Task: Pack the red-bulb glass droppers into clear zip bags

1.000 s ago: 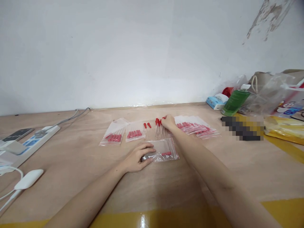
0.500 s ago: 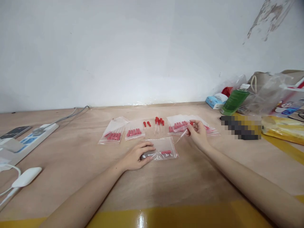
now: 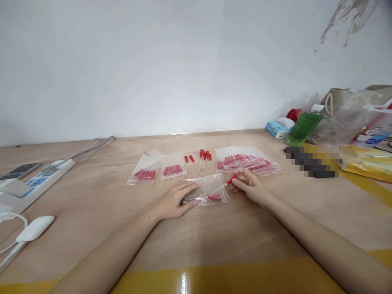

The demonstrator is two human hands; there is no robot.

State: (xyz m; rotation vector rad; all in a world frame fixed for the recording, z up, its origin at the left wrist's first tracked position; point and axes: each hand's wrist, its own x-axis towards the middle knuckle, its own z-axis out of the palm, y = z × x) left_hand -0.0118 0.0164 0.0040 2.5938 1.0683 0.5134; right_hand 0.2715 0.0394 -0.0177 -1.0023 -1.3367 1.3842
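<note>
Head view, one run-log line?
left hand: on zip bag | right hand: pinching red-bulbed dropper at bag mouth | loose droppers: beyond bag

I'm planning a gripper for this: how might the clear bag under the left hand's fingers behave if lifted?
The clear bag is probably floppy, since its thin film wrinkles near the left hand. It may sag toward the red bulb lying inside. Its glossy highlights suggest it could be slippery.

Plain makeshift workroom: peeling wall (image 3: 153, 73), taped tabletop (image 3: 190, 237), power strip (image 3: 39, 179), tissue box (image 3: 277, 130).
</note>
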